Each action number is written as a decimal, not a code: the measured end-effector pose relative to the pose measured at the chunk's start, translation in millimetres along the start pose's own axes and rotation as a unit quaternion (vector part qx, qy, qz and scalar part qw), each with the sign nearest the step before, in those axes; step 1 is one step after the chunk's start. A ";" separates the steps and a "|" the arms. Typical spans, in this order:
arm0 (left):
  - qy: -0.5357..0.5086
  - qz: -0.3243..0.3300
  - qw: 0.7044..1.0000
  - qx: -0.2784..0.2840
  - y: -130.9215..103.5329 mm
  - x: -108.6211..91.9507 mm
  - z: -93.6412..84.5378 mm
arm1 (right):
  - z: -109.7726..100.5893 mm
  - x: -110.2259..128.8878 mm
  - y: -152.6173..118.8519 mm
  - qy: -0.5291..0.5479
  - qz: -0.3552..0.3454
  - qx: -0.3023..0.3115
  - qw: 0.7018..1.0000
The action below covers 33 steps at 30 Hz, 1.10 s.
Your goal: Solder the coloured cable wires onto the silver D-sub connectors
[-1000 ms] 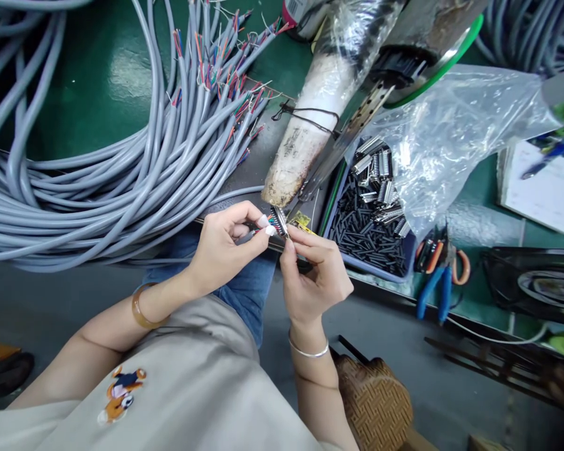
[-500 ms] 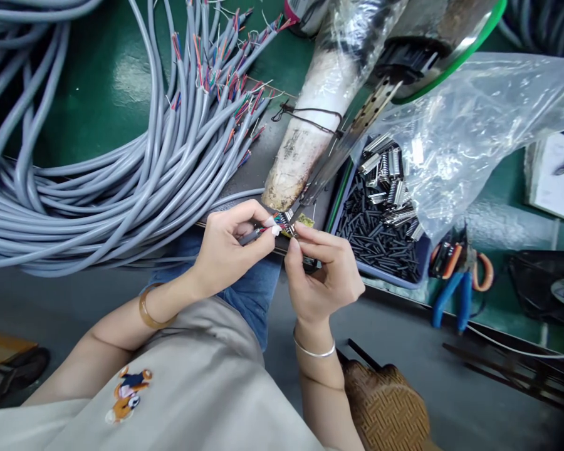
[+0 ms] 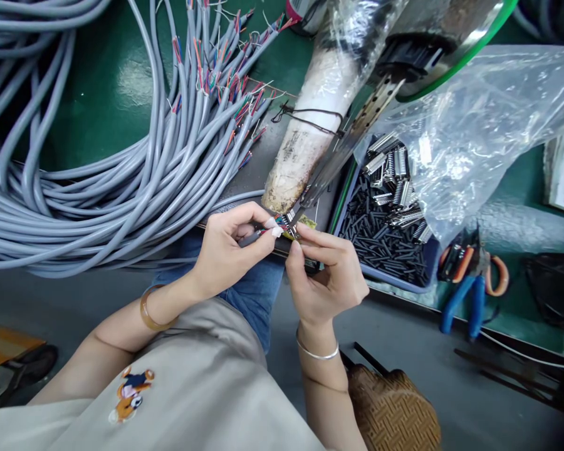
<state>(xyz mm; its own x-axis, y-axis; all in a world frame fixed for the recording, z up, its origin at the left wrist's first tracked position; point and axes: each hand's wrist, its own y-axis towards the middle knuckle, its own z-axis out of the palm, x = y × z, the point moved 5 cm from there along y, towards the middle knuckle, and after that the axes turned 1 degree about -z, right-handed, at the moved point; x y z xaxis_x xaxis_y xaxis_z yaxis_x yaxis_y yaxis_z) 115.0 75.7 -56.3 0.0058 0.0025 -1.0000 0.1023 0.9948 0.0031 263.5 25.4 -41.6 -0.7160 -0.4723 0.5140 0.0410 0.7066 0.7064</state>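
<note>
My left hand (image 3: pixel 232 244) pinches the end of a grey cable (image 3: pixel 250 238), its thin coloured wires (image 3: pixel 280 222) fanned out past the fingertips. White covers sit on the thumb and a fingertip. Between thumb and fingers, my right hand (image 3: pixel 326 269) grips a small metal connector (image 3: pixel 292 232) right at the wire ends. The tip of a soldering iron (image 3: pixel 331 164) comes down from above and reaches the connector. Behind it a white, plastic-wrapped extraction tube (image 3: pixel 305 134) opens just over the hands. A bit of yellow sponge (image 3: pixel 307 222) shows behind the right fingertips.
Many grey cables (image 3: pixel 122 181) with stripped ends lie across the left of the green table (image 3: pixel 131 81). At right stands a bin (image 3: pixel 420 285) of black sleeves (image 3: pixel 380 235) and metal connectors (image 3: pixel 395 169), beside a clear plastic bag (image 3: pixel 474 125) and blue-handled pliers (image 3: pixel 465 300). A stool (image 3: pixel 395 407) is below.
The view has shifted slightly, so the bin, pliers and stool appear farther right. Both hands keep their grip at the iron's tip, with hardly any movement.
</note>
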 end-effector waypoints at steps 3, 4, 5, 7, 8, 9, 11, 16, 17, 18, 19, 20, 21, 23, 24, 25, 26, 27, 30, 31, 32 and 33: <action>0.005 0.007 1.000 -0.008 -1.2 -2.2 -0.9 | -1.0 2.9 2.1 -0.009 -0.005 -0.006 1.000; 0.006 0.008 1.000 -0.010 -1.6 -2.7 -1.3 | -1.2 4.0 2.8 -0.015 -0.005 -0.005 1.000; 0.006 0.009 1.000 -0.011 -1.8 -3.1 -1.6 | -1.3 5.1 3.5 -0.022 -0.005 -0.004 1.000; 0.002 0.008 1.000 -0.010 -1.7 -3.3 -2.1 | -1.6 6.8 4.3 -0.034 -0.003 -0.001 0.999; -0.002 0.005 1.000 -0.007 -1.5 -2.9 -2.2 | -1.8 7.4 4.2 -0.038 -0.004 -0.001 0.999; -0.007 0.000 1.000 -0.003 -1.2 -2.2 -2.2 | -2.0 7.8 3.6 -0.039 -0.007 -0.001 0.999; -0.014 -0.014 1.000 0.005 -0.6 0.2 -2.3 | -1.6 8.0 1.5 -0.039 -0.021 0.004 0.999; -0.018 -0.031 0.999 0.013 -1.2 6.3 -3.1 | 1.1 5.1 -4.8 -0.044 -0.044 0.026 0.998; -0.018 -0.031 0.999 0.014 -1.7 7.0 -3.2 | 1.1 4.8 -5.3 -0.046 -0.046 0.025 0.998; -0.018 -0.030 0.999 0.013 -2.2 7.5 -3.2 | 1.0 4.7 -5.5 -0.048 -0.048 0.023 0.997; -0.018 -0.028 0.999 0.013 -2.6 7.7 -3.1 | 0.9 4.8 -5.5 -0.051 -0.050 0.022 0.997; -0.017 -0.027 0.999 0.013 -3.1 7.8 -3.0 | 0.9 4.8 -5.2 -0.053 -0.050 0.022 0.997; -0.015 -0.027 0.999 0.013 -3.5 7.9 -2.8 | 1.0 4.8 -4.8 -0.054 -0.049 0.022 0.997; -0.008 -0.026 1.000 0.013 -4.0 7.6 -2.2 | 1.2 4.4 -3.4 -0.050 -0.043 0.023 0.998; -0.005 -0.025 1.000 0.014 -4.1 7.2 -1.8 | 1.3 4.2 -2.5 -0.047 -0.040 0.023 0.998; -0.004 -0.023 1.000 0.014 -4.1 6.5 -1.4 | 1.3 4.2 -1.5 -0.044 -0.036 0.022 0.998; -0.004 -0.020 1.000 0.014 -4.0 5.5 -1.1 | 1.1 4.4 -0.3 -0.042 -0.033 0.020 0.998; -0.005 -0.017 1.000 0.012 -3.8 4.2 -0.8 | 0.8 4.8 0.8 -0.041 -0.031 0.016 0.999; -0.011 -0.010 1.000 0.006 -3.0 0.3 -0.8 | -0.3 6.6 3.4 -0.045 -0.025 0.004 0.999; -0.016 -0.013 1.000 0.004 -2.7 -0.1 -0.9 | -0.5 7.1 3.8 -0.045 -0.024 0.001 0.999; -0.024 -0.019 1.000 0.004 -2.4 0.2 -1.1 | -0.5 7.5 3.7 -0.045 -0.023 -0.001 0.999; -0.034 -0.030 0.999 0.007 -2.2 1.3 -1.0 | -0.3 7.7 3.4 -0.043 -0.023 0.000 0.999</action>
<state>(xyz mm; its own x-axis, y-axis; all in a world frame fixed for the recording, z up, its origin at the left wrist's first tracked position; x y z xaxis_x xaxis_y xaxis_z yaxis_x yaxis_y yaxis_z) 113.8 73.6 -57.6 0.0676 -0.0644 -0.9956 0.1182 0.9914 -0.0561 258.3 24.0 -35.2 -0.7740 -0.4575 0.4376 0.0069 0.6850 0.7285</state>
